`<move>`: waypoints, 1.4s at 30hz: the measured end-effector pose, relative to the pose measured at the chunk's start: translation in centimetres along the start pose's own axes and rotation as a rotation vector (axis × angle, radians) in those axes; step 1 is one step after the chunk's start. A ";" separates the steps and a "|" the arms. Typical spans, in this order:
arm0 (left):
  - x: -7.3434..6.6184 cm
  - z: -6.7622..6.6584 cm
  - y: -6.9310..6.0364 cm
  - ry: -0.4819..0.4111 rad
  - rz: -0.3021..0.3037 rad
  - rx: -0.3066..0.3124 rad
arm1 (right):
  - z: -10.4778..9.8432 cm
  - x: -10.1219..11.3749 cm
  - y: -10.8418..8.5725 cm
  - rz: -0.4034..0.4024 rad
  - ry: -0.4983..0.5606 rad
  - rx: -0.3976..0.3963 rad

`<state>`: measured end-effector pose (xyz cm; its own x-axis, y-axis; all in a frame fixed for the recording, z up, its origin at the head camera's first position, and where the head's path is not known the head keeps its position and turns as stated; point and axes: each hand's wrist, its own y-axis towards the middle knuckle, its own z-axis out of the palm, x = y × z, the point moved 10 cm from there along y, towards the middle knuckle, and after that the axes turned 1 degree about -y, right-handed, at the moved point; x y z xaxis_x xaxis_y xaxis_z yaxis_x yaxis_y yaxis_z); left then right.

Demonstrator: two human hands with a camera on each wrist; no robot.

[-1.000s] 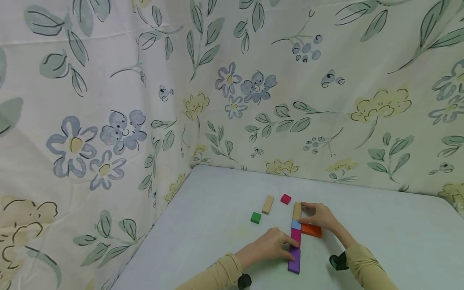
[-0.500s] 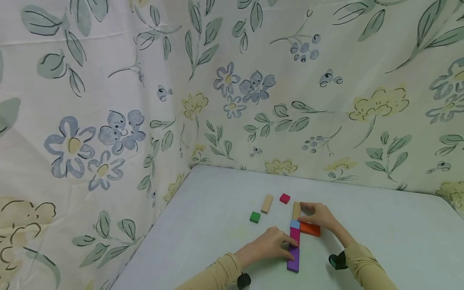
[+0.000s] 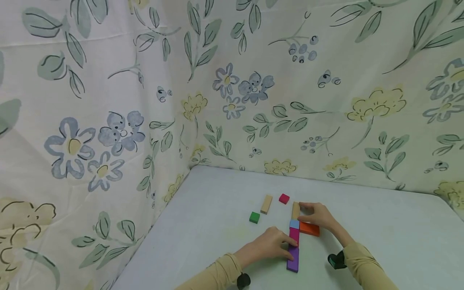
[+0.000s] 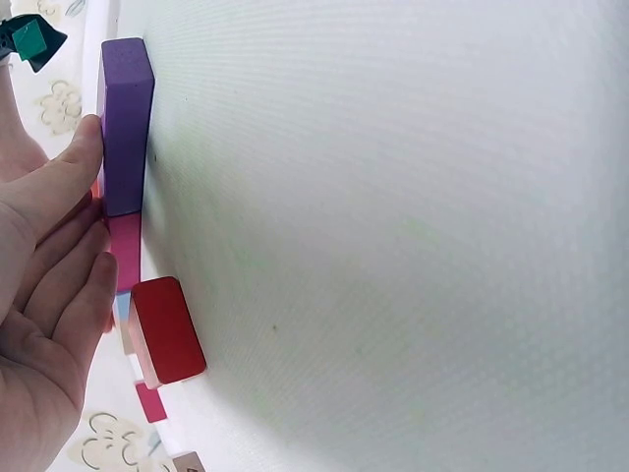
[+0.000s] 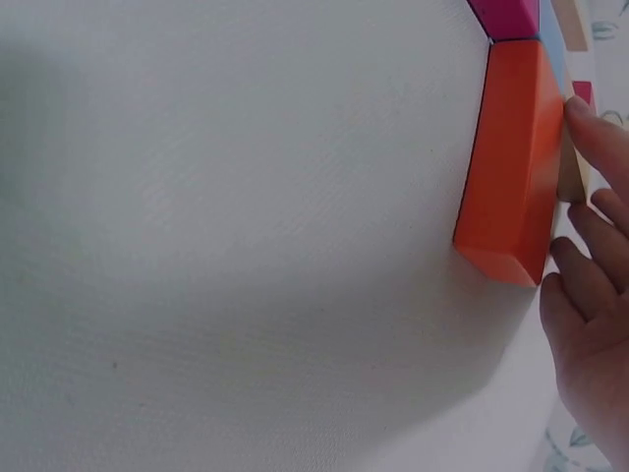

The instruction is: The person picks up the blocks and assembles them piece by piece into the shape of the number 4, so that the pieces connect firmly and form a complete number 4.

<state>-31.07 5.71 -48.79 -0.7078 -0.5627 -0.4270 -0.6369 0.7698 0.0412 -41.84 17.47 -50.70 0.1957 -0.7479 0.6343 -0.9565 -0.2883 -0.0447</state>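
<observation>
The left hand (image 3: 269, 244) touches the purple block (image 3: 293, 261) with its thumb and the magenta block (image 3: 294, 234) with its nearly straight fingers. The right hand (image 3: 320, 216) appears to pinch the natural-wood block (image 3: 295, 210), lined up just beyond the light blue block (image 3: 294, 224). An orange block (image 3: 309, 228) juts rightward beside the light blue block.

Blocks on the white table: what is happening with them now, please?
A person has both hands at a row of blocks. The left hand is at the purple block and the magenta block, nearest the person; the right hand touches the wooden block at the far end. A light blue block sits between, and an orange block juts out rightward. A green block, another wooden piece and a small red block lie apart.
</observation>
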 end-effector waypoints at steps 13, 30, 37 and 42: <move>0.1 0.5 0.3 0.001 -0.001 0.000 | 0.1 -0.5 0.0 -0.005 -0.014 0.001; -0.2 0.6 0.3 0.003 0.019 -0.007 | -2.2 0.6 -1.3 -0.066 0.026 -0.046; 0.0 0.1 0.0 0.017 0.016 -0.012 | -3.6 1.6 -1.8 -0.104 0.065 -0.083; 0.1 0.0 0.0 0.009 0.011 -0.014 | -4.0 2.6 -2.5 -0.107 0.089 -0.097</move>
<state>-31.16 5.65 -48.83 -0.7176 -0.5571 -0.4179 -0.6332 0.7718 0.0583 -39.82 18.60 -45.89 0.2814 -0.6591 0.6974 -0.9486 -0.3008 0.0985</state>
